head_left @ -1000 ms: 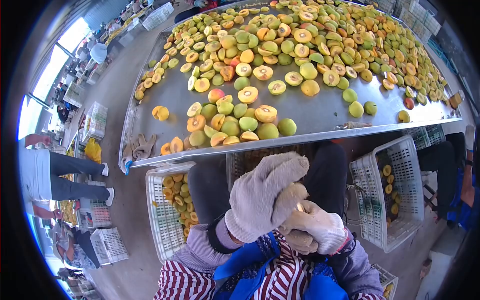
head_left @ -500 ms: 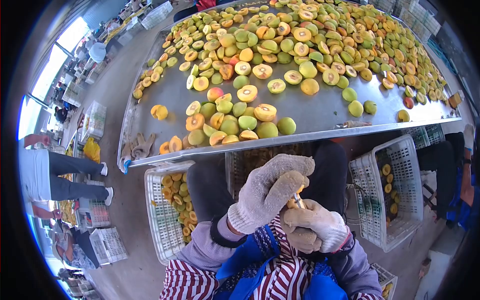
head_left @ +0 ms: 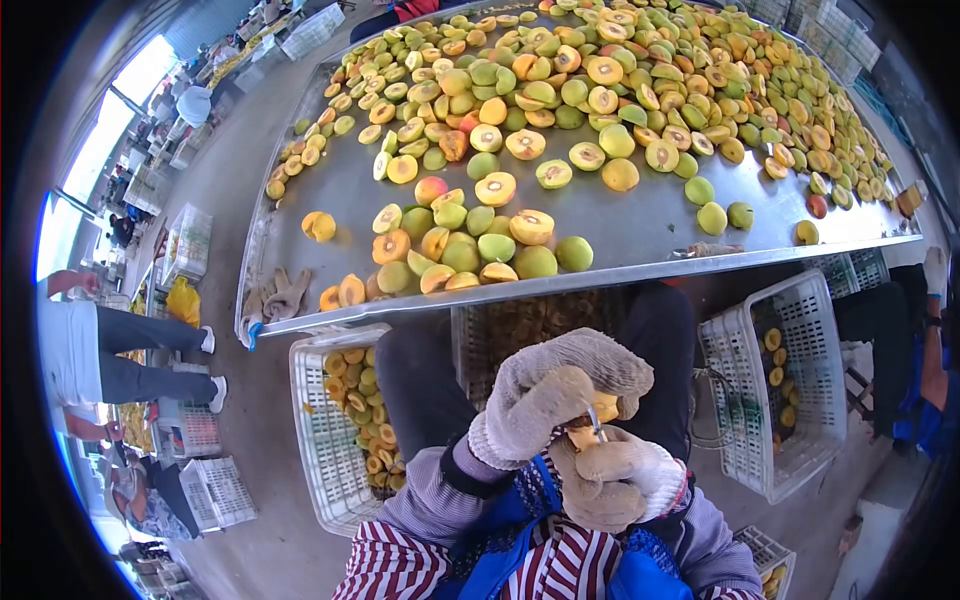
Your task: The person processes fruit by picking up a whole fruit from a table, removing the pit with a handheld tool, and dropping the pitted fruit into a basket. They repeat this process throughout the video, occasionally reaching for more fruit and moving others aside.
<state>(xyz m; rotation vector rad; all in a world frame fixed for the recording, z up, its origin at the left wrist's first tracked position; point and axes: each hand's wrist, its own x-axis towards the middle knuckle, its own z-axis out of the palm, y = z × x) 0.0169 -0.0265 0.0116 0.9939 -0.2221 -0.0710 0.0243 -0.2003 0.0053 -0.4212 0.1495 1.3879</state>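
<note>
Both hands wear knitted work gloves and meet in front of my chest, below the table's near edge. My left hand (head_left: 555,390) curls over a yellow-orange fruit (head_left: 603,407) from above and the side. My right hand (head_left: 620,475) is closed just below, holding a small metal tool (head_left: 597,424) whose shaft touches the fruit. The tool's lower part is hidden in the glove. Halved and whole green-yellow fruits (head_left: 460,250) lie nearest on the metal table (head_left: 640,215).
A white crate (head_left: 330,470) with fruit halves stands left of my legs, another white crate (head_left: 790,400) to the right. Spare gloves (head_left: 287,292) lie at the table's left corner. A person (head_left: 140,350) stands far left; another person's arm (head_left: 935,340) shows at right.
My left hand has turned and moved slightly right and down over the fruit. My right hand has moved slightly down, and more of the metal tool and fruit shows.
</note>
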